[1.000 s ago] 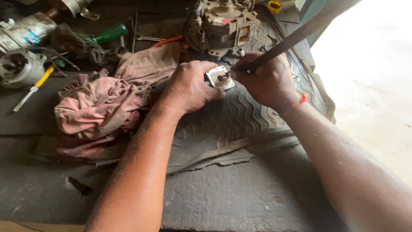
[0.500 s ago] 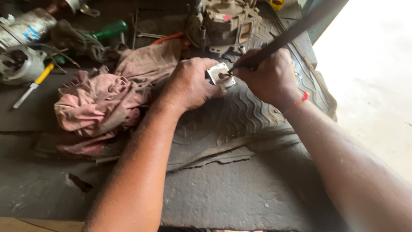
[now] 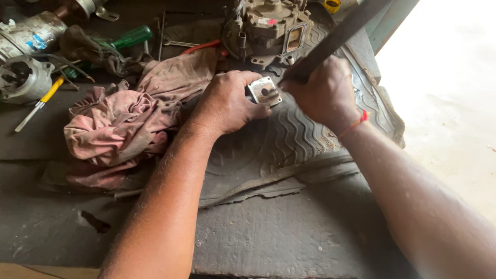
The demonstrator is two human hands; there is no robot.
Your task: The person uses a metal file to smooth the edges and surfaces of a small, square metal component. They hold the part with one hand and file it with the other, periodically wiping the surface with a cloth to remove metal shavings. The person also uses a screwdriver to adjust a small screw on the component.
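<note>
The left hand (image 3: 227, 103) is clenched around a small square metal plate (image 3: 264, 91), fingers wrapped over its near and left edges so that only the pale face with its dark centre hole shows. Just to the right of that grip, the right hand (image 3: 323, 93) is closed in a fist around a long dark bar (image 3: 336, 39), whose lower end meets the plate's right edge and whose shaft slants up and away to the right. A red thread band (image 3: 359, 121) circles the right wrist. Both hands rest over a ribbed black rubber mat (image 3: 279, 144). Directly beyond the plate stands a grimy metal engine part (image 3: 268, 26). Left of the left hand lies a crumpled pink rag (image 3: 124, 124), and farther left beyond it a green-handled screwdriver (image 3: 132, 37).
</note>
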